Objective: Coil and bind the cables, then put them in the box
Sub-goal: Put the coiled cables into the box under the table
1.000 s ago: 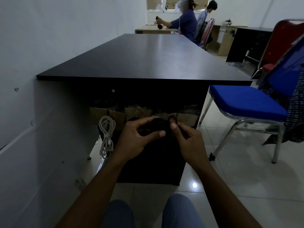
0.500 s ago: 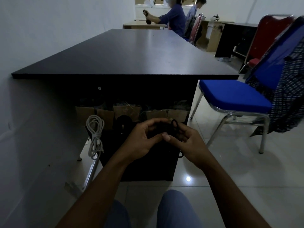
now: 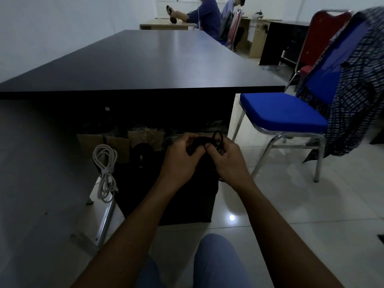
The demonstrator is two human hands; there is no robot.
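Note:
Both my hands meet in front of the dark space under the table. My left hand point(image 3: 180, 161) grips a bunched black cable point(image 3: 202, 140), fingers curled over it. My right hand point(image 3: 227, 161) pinches the same cable, and a small black loop point(image 3: 218, 137) sticks up above its fingers. A white cable point(image 3: 105, 169), coiled and bound in the middle, hangs at the left over the edge of a dark box point(image 3: 166, 196). A cardboard box point(image 3: 143, 138) with open flaps stands behind, under the table. Another black coil point(image 3: 142, 152) lies in the shadow there.
A black table point(image 3: 145, 65) spans the view above my hands. A blue chair point(image 3: 284, 115) with a checked shirt point(image 3: 357, 96) over its back stands to the right on the white tiled floor. Two people sit at desks far behind. My knees show at the bottom.
My hands have stayed together on the black cable and worked it; the loop now stands above my right fingers. The view has shifted, so the white cable sits further left.

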